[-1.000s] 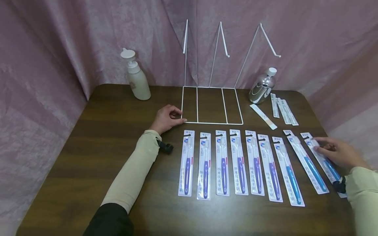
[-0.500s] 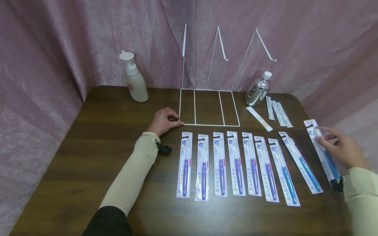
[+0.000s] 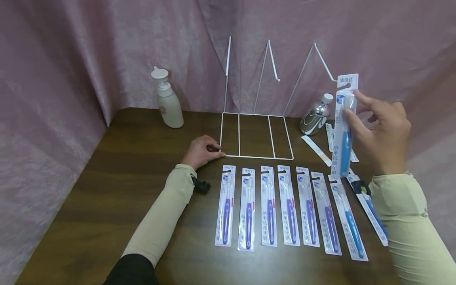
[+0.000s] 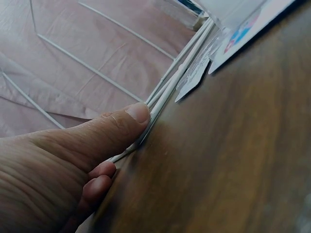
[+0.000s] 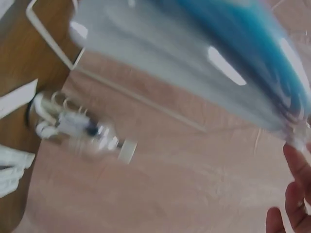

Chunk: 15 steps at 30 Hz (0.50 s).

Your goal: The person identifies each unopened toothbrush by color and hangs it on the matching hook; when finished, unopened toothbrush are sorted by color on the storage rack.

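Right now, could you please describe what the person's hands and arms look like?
The left hand and right hand are bare. The left sleeve is pale cream, with black fabric higher up; the right sleeve is pale yellow-green. A small black device sits near each hand.

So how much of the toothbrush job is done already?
Done: the white rack stands, with the left hand holding its front corner, but no pack hangs on it yet. In hand: one blue toothbrush pack, held up by the right hand beside a hook in the head view. Left: probably hanging that one, then maybe the eight packs on the table.
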Available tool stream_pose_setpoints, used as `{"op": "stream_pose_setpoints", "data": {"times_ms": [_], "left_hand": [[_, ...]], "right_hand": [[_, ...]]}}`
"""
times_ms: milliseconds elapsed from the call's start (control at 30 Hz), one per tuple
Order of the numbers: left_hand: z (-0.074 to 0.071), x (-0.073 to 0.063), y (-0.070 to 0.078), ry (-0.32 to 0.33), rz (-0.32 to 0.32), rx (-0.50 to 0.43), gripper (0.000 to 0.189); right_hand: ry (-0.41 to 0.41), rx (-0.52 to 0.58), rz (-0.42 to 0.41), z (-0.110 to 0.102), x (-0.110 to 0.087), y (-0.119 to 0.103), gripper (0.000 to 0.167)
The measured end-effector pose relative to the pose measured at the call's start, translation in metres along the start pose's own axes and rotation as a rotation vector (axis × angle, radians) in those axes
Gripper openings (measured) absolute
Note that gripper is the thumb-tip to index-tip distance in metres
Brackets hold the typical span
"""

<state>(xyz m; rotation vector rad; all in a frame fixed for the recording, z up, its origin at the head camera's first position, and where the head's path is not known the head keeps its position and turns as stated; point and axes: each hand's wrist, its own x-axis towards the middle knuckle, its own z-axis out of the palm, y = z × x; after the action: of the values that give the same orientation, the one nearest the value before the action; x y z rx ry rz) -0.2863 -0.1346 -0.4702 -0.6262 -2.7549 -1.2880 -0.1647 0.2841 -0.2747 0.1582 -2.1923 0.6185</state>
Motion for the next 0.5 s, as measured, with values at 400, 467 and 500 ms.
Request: {"op": "stream_pose_setpoints", "data": {"times_ms": [400,467,500], "left_hand": [[0.004,-0.002,0.004,0.006,-0.023,0.005,0.025],[0.003,-0.002,0.004,0.012,-0.02,0.002,0.025],[0.003,-0.003,0.003,0.014,-0.022,0.002,0.025]], "right_hand": [[0.155,0.044,0.064,0.034,0.004,-0.006,0.041],[0.159,0.05,0.062,0.038,0.001,-0.004,0.04],[0.159,0.051,0.06,0.04,0.0,-0.003,0.04]]}}
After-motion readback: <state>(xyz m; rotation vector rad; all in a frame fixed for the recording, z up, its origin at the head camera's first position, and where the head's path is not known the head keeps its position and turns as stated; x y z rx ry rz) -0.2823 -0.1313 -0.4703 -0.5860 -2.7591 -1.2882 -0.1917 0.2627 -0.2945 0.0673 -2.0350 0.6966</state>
